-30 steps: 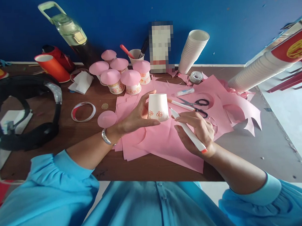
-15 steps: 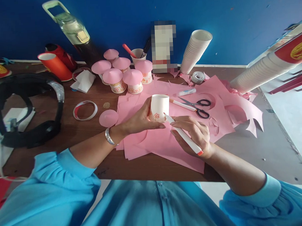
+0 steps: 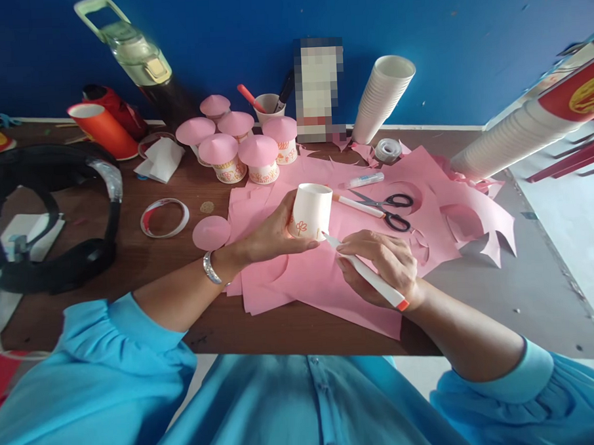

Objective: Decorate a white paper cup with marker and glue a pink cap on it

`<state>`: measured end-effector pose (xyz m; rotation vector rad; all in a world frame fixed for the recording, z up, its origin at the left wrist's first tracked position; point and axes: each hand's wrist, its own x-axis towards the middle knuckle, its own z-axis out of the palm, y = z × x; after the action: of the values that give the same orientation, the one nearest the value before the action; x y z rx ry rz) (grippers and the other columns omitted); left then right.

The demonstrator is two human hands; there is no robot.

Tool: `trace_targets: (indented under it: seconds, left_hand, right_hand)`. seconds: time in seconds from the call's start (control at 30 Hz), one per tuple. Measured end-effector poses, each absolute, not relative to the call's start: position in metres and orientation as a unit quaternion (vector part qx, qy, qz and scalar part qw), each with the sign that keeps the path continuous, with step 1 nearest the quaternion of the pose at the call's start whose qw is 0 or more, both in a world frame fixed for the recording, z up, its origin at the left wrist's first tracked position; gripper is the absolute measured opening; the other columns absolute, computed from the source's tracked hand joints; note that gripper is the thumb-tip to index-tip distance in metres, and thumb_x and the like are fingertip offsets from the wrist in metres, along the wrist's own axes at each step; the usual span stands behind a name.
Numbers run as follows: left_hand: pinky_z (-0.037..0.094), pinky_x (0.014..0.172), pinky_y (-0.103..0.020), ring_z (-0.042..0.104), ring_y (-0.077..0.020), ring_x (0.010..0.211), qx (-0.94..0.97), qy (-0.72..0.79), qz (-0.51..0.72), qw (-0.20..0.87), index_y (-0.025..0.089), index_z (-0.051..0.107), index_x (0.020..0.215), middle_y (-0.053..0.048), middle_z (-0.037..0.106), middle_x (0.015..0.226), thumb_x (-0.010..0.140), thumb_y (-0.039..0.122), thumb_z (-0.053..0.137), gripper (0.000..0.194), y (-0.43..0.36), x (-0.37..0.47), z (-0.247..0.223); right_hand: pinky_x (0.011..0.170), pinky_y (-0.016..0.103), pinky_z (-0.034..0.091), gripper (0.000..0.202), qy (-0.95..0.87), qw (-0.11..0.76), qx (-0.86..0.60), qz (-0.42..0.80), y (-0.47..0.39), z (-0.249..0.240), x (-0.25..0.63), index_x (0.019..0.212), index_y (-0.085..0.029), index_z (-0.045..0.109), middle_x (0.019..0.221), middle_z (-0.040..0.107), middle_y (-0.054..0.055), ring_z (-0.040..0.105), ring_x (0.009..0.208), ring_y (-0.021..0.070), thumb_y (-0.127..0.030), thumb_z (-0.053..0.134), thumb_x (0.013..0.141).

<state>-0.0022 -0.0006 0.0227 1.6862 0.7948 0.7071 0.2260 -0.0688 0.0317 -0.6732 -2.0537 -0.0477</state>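
Note:
My left hand [image 3: 272, 231] is closed around a white paper cup [image 3: 313, 205], held a little tilted above pink paper. Orange flower drawings run along the cup's lower side. Between the fingers of my right hand [image 3: 380, 261] is a white marker [image 3: 376, 281] with an orange end, its tip at the cup's lower right side. Beyond my hands lie scissors [image 3: 392, 212] with black handles, a second white-and-orange marker [image 3: 358, 205] and a clear glue stick [image 3: 364, 180]. Several decorated cups with pink cone tops [image 3: 258, 152] stand behind to the left.
Cut pink paper sheets [image 3: 320, 293] cover the table's middle. A tape roll [image 3: 165, 218], a pink paper cone [image 3: 211, 233] and a black headband [image 3: 58, 279] lie left. Stacked white cups [image 3: 383, 100] and a tall bottle [image 3: 145, 65] stand along the blue wall.
The cup has turned and tilted slightly in my left hand, its flower shifting left. A short new stroke shows near the marker tip, which has moved slightly lower.

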Motion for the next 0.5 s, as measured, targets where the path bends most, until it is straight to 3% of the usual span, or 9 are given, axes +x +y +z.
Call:
trace_targets:
  seconds: [0.2, 0.5]
  left_hand:
    - [0.057, 0.087, -0.041, 0.062, -0.0289, 0.112, 0.719, 0.313, 0.304, 0.541, 0.025, 0.047, 0.147, -0.014, 0.062, 0.135, 0.082, 0.051, 0.085, 0.079, 0.0008, -0.0011, 0.0214]
    - [0.057, 0.089, -0.044, 0.063, -0.0306, 0.113, 0.729, 0.325, 0.302, 0.522, 0.024, 0.047, 0.146, -0.014, 0.063, 0.132, 0.080, 0.052, 0.087, 0.082, 0.0014, -0.0034, 0.0154]
  right_hand:
    - [0.063, 0.028, 0.064, 0.020, -0.838, 0.468, -0.279, -0.023, -0.0694, 0.0294, 0.2246, 0.111, -0.019, 0.063, 0.081, 0.072, 0.002, 0.072, 0.068, 0.0158, -0.008, 0.066, 0.096]
    - [0.063, 0.028, 0.064, 0.022, -0.846, 0.452, -0.282, -0.026, -0.0695, 0.0296, 0.2245, 0.113, -0.021, 0.061, 0.082, 0.072, 0.002, 0.073, 0.069, 0.0158, -0.008, 0.066, 0.095]
